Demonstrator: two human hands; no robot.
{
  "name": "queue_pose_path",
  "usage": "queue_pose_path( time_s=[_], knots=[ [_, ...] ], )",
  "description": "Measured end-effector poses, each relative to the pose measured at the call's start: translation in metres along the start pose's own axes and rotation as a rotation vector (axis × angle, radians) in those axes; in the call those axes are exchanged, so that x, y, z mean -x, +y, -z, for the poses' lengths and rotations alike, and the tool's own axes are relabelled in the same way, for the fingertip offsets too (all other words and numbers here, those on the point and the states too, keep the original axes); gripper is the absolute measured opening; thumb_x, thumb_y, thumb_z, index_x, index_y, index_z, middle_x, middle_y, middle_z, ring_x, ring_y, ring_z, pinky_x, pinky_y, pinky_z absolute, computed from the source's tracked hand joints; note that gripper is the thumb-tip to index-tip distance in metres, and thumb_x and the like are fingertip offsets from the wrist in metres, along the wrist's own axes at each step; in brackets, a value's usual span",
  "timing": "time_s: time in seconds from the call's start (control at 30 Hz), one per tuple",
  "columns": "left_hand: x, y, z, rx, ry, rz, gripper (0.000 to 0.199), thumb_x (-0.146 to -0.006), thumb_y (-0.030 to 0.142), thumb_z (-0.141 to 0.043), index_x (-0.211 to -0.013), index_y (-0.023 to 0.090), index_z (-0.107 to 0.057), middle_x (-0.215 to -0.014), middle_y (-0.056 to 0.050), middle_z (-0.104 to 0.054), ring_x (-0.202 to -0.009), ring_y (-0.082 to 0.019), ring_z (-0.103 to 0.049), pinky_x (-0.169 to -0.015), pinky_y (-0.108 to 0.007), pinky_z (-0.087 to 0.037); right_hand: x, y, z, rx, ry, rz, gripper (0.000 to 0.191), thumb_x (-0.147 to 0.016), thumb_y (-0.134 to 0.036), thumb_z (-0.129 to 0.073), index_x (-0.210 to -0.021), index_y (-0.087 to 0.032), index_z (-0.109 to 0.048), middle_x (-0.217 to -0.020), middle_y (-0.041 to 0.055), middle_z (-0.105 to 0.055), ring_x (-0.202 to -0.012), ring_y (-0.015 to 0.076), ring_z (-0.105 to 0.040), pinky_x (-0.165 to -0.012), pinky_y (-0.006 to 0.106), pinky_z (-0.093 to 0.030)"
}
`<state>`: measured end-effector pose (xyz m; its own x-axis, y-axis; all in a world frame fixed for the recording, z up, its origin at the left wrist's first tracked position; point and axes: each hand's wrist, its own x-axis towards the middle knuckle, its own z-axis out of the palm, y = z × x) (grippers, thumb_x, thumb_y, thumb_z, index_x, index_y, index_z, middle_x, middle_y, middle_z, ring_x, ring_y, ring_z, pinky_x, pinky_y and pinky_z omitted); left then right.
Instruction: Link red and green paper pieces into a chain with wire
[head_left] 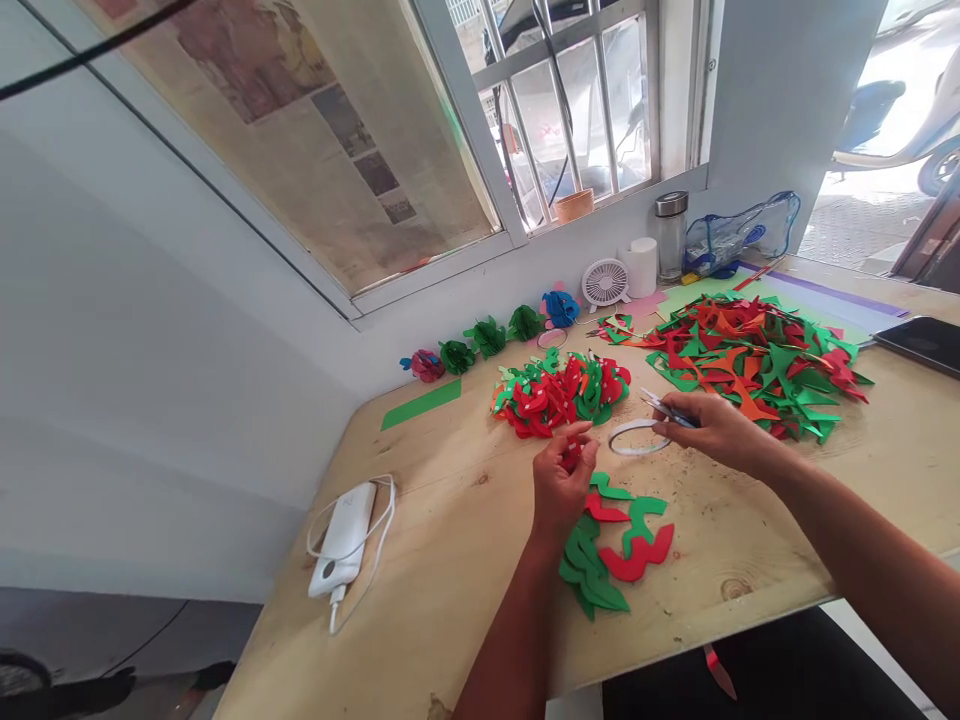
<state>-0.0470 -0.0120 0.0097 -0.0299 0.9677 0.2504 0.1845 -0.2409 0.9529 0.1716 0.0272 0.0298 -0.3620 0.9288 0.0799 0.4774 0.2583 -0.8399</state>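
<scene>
My left hand (561, 470) is closed in a pinch over the table, with a small red cut-out piece (572, 457) showing between its fingers. My right hand (709, 428) grips a slim tool (670, 408) with a pale metal tip and a dark handle; its exact kind is unclear. By the right fingertips is a white ring of tape (637, 438), seemingly touching them. Below the left hand lie wavy green pieces (589, 570) and a red wavy piece (637, 556). Just beyond it sits a heap of red and green cut-outs (551, 395), several bearing small white squares.
A large pile of red, green and orange scraps (757, 360) covers the right side, beside a phone (922, 342). At the left lies a white power bank (343, 540) with its cable. Along the wall stand paper flowers (487, 337), a small fan (606, 284) and a glass bottle (671, 240).
</scene>
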Motion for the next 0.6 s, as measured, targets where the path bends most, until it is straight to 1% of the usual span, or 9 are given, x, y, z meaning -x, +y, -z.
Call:
queue_pose_path(
  time_s=[0.07, 0.13, 0.2, 0.27, 0.33, 0.4, 0.53, 0.6],
  knots=[
    [0.000, 0.000, 0.001, 0.003, 0.016, -0.008, 0.029, -0.080, 0.035, -0.059, -0.099, 0.015, -0.064, -0.075, -0.003, -0.064, -0.053, -0.007, -0.052, -0.048, -0.016, -0.040, 0.004, 0.003, 0.010, 0.142, 0.114, 0.027, 0.033, -0.080, -0.051, -0.051, -0.075, -0.019, -0.057, -0.056, -0.0046, -0.041, -0.051, 0.0093, -0.035, -0.046, 0.022, -0.028],
    [0.000, 0.001, 0.001, 0.001, 0.003, -0.016, 0.027, -0.080, 0.033, -0.058, -0.100, 0.015, -0.064, -0.075, -0.003, -0.065, -0.059, -0.009, -0.056, -0.051, -0.017, -0.042, 0.010, 0.009, 0.019, 0.302, 0.227, 0.040, 0.032, -0.081, -0.050, -0.050, -0.074, -0.020, -0.057, -0.055, -0.0036, -0.044, -0.050, 0.0098, -0.037, -0.046, 0.022, -0.029],
    [0.001, 0.002, 0.000, -0.001, -0.011, -0.023, 0.025, -0.081, 0.031, -0.057, -0.100, 0.016, -0.064, -0.074, -0.004, -0.066, -0.062, -0.010, -0.058, -0.056, -0.018, -0.044, 0.016, 0.018, 0.027, 0.435, 0.319, 0.040, 0.030, -0.080, -0.049, -0.051, -0.082, -0.021, -0.060, -0.056, -0.0022, -0.051, -0.049, 0.0112, -0.043, -0.048, 0.023, -0.033],
    [0.001, 0.002, -0.001, -0.004, -0.012, -0.025, 0.024, -0.080, 0.029, -0.058, -0.099, 0.016, -0.065, -0.073, -0.004, -0.066, -0.062, -0.010, -0.059, -0.057, -0.018, -0.045, 0.021, 0.029, 0.032, 0.548, 0.370, 0.054, 0.030, -0.081, -0.048, -0.049, -0.089, -0.021, -0.062, -0.061, 0.0010, -0.059, -0.052, 0.0145, -0.051, -0.050, 0.025, -0.035],
    [0.000, 0.001, -0.002, -0.006, -0.009, -0.018, 0.023, -0.080, 0.029, -0.058, -0.098, 0.016, -0.065, -0.071, -0.004, -0.066, -0.062, -0.011, -0.060, -0.057, -0.019, -0.046, 0.026, 0.039, 0.034, 0.655, 0.374, 0.055, 0.030, -0.082, -0.046, -0.047, -0.092, -0.023, -0.063, -0.064, 0.0032, -0.063, -0.053, 0.0172, -0.055, -0.048, 0.025, -0.034],
    [0.000, 0.000, -0.002, -0.009, -0.009, -0.005, 0.023, -0.079, 0.028, -0.058, -0.097, 0.015, -0.065, -0.071, -0.004, -0.066, -0.062, -0.011, -0.061, -0.056, -0.019, -0.046, 0.031, 0.046, 0.034, 0.734, 0.341, 0.040, 0.027, -0.080, -0.044, -0.048, -0.090, -0.024, -0.064, -0.061, 0.0032, -0.063, -0.050, 0.0183, -0.055, -0.045, 0.026, -0.033],
    [0.000, -0.001, -0.004, -0.002, -0.026, 0.006, 0.023, -0.080, 0.027, -0.057, -0.098, 0.015, -0.065, -0.071, -0.004, -0.066, -0.063, -0.012, -0.062, -0.057, -0.020, -0.047, 0.039, 0.051, 0.032, 0.729, 0.284, 0.037, 0.028, -0.080, -0.037, -0.049, -0.099, -0.026, -0.066, -0.065, 0.0047, -0.066, -0.051, 0.0191, -0.058, -0.046, 0.027, -0.036],
    [0.001, -0.001, -0.005, 0.016, -0.038, 0.009, 0.023, -0.080, 0.027, -0.057, -0.098, 0.015, -0.065, -0.071, -0.004, -0.066, -0.065, -0.013, -0.063, -0.059, -0.020, -0.048, 0.042, 0.053, 0.032, 0.708, 0.273, 0.034, 0.030, -0.081, -0.037, -0.049, -0.102, -0.026, -0.066, -0.064, 0.0051, -0.067, -0.050, 0.0192, -0.058, -0.046, 0.027, -0.038]
  ],
)
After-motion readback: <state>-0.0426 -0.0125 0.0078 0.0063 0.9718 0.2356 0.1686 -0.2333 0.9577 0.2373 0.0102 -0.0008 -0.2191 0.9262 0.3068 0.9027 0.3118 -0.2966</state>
